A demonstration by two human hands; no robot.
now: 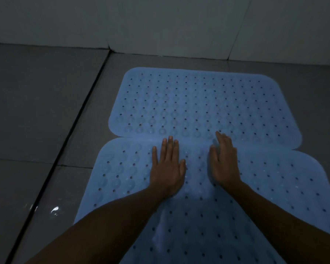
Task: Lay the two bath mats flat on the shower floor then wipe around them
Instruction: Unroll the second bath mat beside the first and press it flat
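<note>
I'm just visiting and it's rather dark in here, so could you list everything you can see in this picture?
light blue perforated rubber bath mats: two, far mat near the wall, near mat just before it, edges meeting
grey tiled shower floor: one, under and around the mats, wet glint at lower left
pale tiled wall: one, along the top
left hand: flat, fingers straight, on near mat
right hand: fingers straight, on near mat by the seam

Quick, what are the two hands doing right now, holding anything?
Left hand: open, fingers straight, pressing flat on the near mat.
Right hand: open, holding nothing, resting on the same mat, fingertips reaching the far mat.
</note>
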